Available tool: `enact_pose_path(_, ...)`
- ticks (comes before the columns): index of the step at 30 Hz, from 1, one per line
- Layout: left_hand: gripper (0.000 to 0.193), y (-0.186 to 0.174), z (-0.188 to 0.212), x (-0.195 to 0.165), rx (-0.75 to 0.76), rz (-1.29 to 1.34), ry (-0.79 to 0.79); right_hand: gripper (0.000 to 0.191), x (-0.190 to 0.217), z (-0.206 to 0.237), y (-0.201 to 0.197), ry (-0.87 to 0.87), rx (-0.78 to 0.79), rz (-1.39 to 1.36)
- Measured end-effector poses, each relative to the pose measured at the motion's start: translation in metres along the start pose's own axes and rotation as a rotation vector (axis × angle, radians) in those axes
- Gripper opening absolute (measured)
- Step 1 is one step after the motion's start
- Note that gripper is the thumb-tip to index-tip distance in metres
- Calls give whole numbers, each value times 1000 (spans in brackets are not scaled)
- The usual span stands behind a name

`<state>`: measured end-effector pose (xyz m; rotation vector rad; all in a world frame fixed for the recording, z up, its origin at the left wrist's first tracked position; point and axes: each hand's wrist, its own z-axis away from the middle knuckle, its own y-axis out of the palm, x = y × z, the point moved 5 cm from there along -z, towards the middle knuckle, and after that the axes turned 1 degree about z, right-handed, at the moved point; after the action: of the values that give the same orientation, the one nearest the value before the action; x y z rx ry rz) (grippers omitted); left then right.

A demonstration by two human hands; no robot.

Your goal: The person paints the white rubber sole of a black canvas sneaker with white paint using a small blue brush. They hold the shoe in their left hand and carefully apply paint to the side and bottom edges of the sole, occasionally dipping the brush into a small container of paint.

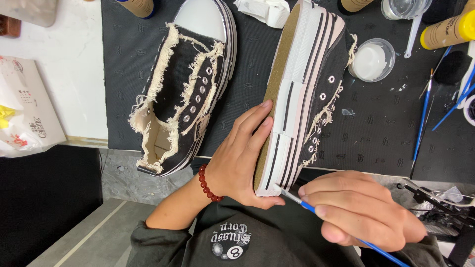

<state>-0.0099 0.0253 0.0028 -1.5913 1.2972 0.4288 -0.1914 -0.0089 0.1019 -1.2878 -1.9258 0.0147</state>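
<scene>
Left hand (242, 158) cups the heel of a black canvas sneaker (302, 89) tipped on its side, centre frame, fingers flat on the tan sole. Right hand (361, 207), lower right, is closed round a blue-handled fine paintbrush (297, 199), tip touching the white midsole at the heel. The matching frayed sneaker (185, 84) lies upper left on the dark desk mat (386, 128); a pot of white paint (372, 60) sits upper right.
</scene>
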Motion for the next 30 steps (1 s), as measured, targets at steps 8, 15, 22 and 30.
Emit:
enact_pose_path(8, 132, -8, -13, -16, -8, -44, 2, 21, 3, 13, -10, -13, -9, 167)
enact_pose_path(15, 134, -4, -11, -17, -7, -56, -5, 19, 9, 12, -10, -50, -48, 84)
enact_pose_path(22, 133, -4, -11, -17, -16, -56, 3, 20, 8, 19, -6, -29, -53, 183)
enact_pose_path(30, 133, -4, -11, -17, -8, -34, -16, 23, 14, 8, -11, 36, -14, 146)
